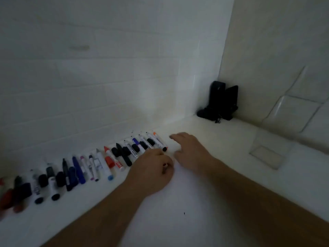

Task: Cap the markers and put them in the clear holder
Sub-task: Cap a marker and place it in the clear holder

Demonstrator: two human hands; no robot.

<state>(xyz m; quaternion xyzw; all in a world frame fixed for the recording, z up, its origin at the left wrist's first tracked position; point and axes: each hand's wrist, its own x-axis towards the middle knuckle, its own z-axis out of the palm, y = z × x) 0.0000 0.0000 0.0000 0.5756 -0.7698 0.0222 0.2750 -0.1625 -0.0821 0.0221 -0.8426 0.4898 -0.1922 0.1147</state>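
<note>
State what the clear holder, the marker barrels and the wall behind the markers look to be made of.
Clear holder: likely transparent acrylic or similar plastic; the white surface shows through, only its edges visible. Marker barrels: probably smooth plastic, white with printed labels, though blur hides detail. Wall: apparently glazed white tile, with faint grout lines and a soft sheen.

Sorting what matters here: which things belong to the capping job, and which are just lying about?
Job: row of markers, loose caps, clear holder, left hand pinching something small, right hand.
Lying about: black object in the corner.
</note>
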